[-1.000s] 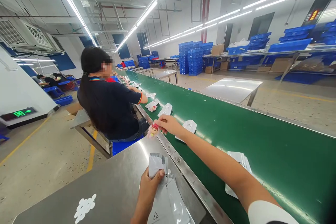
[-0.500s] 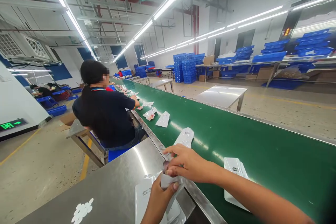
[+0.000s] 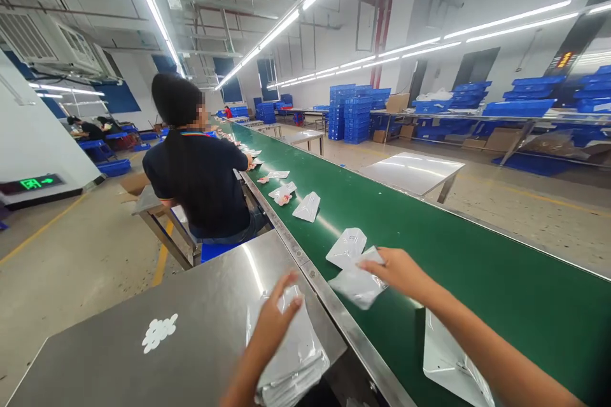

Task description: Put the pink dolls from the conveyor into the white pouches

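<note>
My right hand (image 3: pixel 398 271) reaches over the green conveyor belt (image 3: pixel 453 267) and pinches a clear plastic pouch (image 3: pixel 356 283) just above the belt, beside another pouch (image 3: pixel 347 247) lying there. My left hand (image 3: pixel 275 317) hovers with fingers apart over a stack of empty white pouches (image 3: pixel 291 356) on the steel table (image 3: pixel 143 337), touching or nearly touching the top one.
A seated person in a dark shirt (image 3: pixel 198 181) works at the belt ahead on the left. More pouches (image 3: pixel 308 205) lie further up the belt, and one (image 3: pixel 453 362) near my right forearm. A white sticker (image 3: pixel 160 332) marks the table. Blue crates (image 3: pixel 356 108) stand beyond.
My right hand carried the filled pouch from above the table out over the belt. My left hand let go of it and opened over the pouch stack.
</note>
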